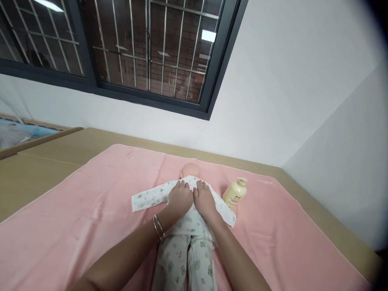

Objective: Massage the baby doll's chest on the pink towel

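The left hand (181,198) and right hand (206,199) rest palm-down, fingers loosely together, on the upper body of a bald doll in white printed clothes (189,221) lying on a pink cloth mat (269,250).

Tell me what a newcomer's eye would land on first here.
Likely the left grip and right grip, resting on a patterned top near the center, with a doll's head just beyond. Next, the cream bottle by the top's right-hand sleeve, on the broad pink sheet. Then the dark, barred window across the upper left.
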